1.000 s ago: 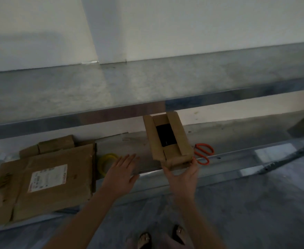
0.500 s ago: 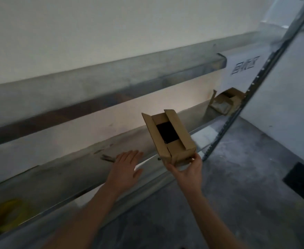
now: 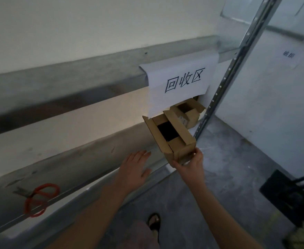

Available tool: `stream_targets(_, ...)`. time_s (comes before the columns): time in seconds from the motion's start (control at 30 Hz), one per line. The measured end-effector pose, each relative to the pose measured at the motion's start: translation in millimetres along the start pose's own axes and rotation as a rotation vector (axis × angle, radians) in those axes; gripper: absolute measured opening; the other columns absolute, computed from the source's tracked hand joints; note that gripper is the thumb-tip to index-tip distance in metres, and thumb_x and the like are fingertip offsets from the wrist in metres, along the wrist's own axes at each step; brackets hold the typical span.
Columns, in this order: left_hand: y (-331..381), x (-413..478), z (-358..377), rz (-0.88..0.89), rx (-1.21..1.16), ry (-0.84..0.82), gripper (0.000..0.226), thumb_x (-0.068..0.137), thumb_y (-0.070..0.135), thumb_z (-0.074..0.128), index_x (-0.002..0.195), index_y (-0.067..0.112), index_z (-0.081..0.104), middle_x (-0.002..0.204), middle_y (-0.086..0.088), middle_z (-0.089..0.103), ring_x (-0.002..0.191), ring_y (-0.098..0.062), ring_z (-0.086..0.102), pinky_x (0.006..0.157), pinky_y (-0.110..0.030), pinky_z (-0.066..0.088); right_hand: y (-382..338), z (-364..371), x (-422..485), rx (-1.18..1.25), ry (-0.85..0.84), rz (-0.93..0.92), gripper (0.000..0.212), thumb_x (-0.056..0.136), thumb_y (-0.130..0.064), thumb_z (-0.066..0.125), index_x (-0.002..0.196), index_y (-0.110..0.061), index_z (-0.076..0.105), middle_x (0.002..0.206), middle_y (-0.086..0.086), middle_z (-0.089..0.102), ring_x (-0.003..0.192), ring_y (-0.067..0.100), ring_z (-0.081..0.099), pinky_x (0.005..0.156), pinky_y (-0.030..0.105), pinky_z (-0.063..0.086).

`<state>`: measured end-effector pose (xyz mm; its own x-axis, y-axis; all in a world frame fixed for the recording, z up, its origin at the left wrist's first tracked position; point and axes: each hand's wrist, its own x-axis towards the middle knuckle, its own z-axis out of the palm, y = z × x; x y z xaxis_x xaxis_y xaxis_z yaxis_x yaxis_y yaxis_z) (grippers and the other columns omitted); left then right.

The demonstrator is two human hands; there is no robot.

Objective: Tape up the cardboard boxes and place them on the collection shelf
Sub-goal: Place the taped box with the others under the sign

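Observation:
A small cardboard box (image 3: 172, 139) with its top flaps open and a dark inside is held up over the front edge of the lower metal shelf (image 3: 86, 164). My right hand (image 3: 189, 163) grips its near bottom end from below. My left hand (image 3: 134, 168) hovers flat, fingers straight, just left of the box and holds nothing. Another open cardboard box (image 3: 189, 112) sits at the shelf's right end, under a white paper sign (image 3: 180, 81) with black characters.
Red-handled scissors (image 3: 38, 198) lie on the shelf at the left. A metal upright post (image 3: 224, 78) bounds the shelf on the right. An upper shelf board (image 3: 76, 76) overhangs. A dark object (image 3: 289, 194) stands on the grey floor at right; my sandalled foot (image 3: 154, 221) is below.
The view has swung right along the shelf; the sign and the second box came close. My right hand carried the box rightward toward them, with my left hand alongside.

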<state>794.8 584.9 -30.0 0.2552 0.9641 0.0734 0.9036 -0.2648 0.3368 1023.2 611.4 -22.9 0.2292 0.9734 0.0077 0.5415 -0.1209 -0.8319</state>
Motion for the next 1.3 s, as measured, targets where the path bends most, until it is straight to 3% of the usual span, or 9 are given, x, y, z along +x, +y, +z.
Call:
stream_targets(0.2,31.3,104.3,33.7,-0.114,-0.186,-0.019,0.065,0.093,0.054,0.041,0.149,0.024,0.027,0.152,0.001,0.032,0.135,-0.019,0.036,0.111,-0.033,0.028,20.8,-2.1,101.0,0.038,-0.07,0.04,0.107,0.061,-0.053,0.085,0.142,-0.014,0.027,0.139,0.003,0.039,0.125,0.021,0.045,0.097,0.035,0.045)
stream_targets(0.37,60.4,168.2,49.1,-0.378,-0.783,-0.032,0.068,0.089,0.035,0.065,0.147,0.022,0.031,0.145,0.009,0.034,0.131,-0.007,0.036,0.107,-0.027,0.033,18.8,6.3,154.2,0.063,-0.166,0.028,0.108,0.064,-0.049,0.085,0.145,-0.013,0.024,0.139,-0.001,0.034,0.117,0.006,0.036,0.095,0.024,0.037)
stream_targets(0.43,70.2,186.9,56.4,-0.449,-0.921,-0.003,0.05,0.089,0.026,0.067,0.133,0.024,0.043,0.139,0.005,0.044,0.127,-0.008,0.043,0.096,-0.013,0.038,23.2,11.4,167.8,0.049,-0.198,0.034,0.108,0.065,-0.049,0.086,0.145,-0.012,0.023,0.139,0.0,0.034,0.118,0.007,0.036,0.095,0.025,0.038)
stream_targets(0.5,76.8,202.2,62.1,-0.478,-0.935,0.037,0.037,0.089,0.019,0.067,0.118,0.029,0.047,0.125,0.007,0.053,0.121,-0.01,0.05,0.084,-0.003,0.038,32.4,11.1,183.4,0.05,-0.244,0.028,0.106,0.065,-0.045,0.087,0.145,-0.012,0.025,0.14,0.002,0.036,0.123,0.013,0.04,0.1,0.029,0.041)
stream_targets(0.73,80.1,228.6,72.0,-0.781,-0.896,0.2,0.039,0.083,0.025,0.075,0.116,0.017,0.055,0.109,0.007,0.061,0.098,-0.008,0.057,0.085,-0.021,0.044,55.3,-6.8,231.6,0.03,-0.428,-0.03,0.039,0.082,-0.023,0.079,0.114,-0.028,0.057,0.108,-0.008,0.066,0.097,0.007,0.063,0.089,0.031,0.056)
stream_targets(0.83,80.4,233.6,77.1,-0.806,-0.881,0.254,0.04,0.082,0.027,0.075,0.116,0.016,0.058,0.11,0.006,0.065,0.094,-0.007,0.06,0.086,-0.022,0.049,55.0,-3.6,241.9,-0.022,-0.416,-0.036,0.026,0.087,-0.021,0.073,0.11,-0.021,0.062,0.101,-0.005,0.07,0.086,0.004,0.064,0.079,0.014,0.053)
stream_targets(0.93,79.0,235.3,81.4,-0.824,-0.862,0.267,0.038,0.081,0.03,0.076,0.114,0.02,0.059,0.11,0.004,0.067,0.102,-0.013,0.062,0.092,-0.03,0.05,56.2,-1.5,245.0,-0.03,-0.413,-0.039,0.024,0.088,-0.022,0.072,0.11,-0.017,0.064,0.099,-0.003,0.071,0.083,0.003,0.062,0.065,-0.001,0.04)
stream_targets(1.13,93.2,230.9,84.2,-0.868,-0.866,0.36,0.037,0.083,0.022,0.075,0.117,0.019,0.059,0.113,0.003,0.065,0.102,-0.009,0.06,0.076,-0.006,0.041,56.7,-4.1,242.8,-0.092,-0.449,-0.032,0.022,0.088,-0.027,0.07,0.107,-0.017,0.065,0.101,-0.002,0.072,0.096,0.011,0.065,0.077,0.018,0.04)
stream_targets(1.3,85.2,207.1,77.5,-0.801,-0.659,0.195,0.068,0.085,0.05,0.066,0.14,0.02,0.04,0.135,0.004,0.05,0.118,-0.016,0.051,0.096,-0.028,0.042,53.5,-28.5,222.9,-0.118,-0.44,-0.009,0.048,0.086,-0.041,0.071,0.126,-0.022,0.054,0.121,-0.003,0.063,0.113,0.016,0.058,0.093,0.025,0.044)
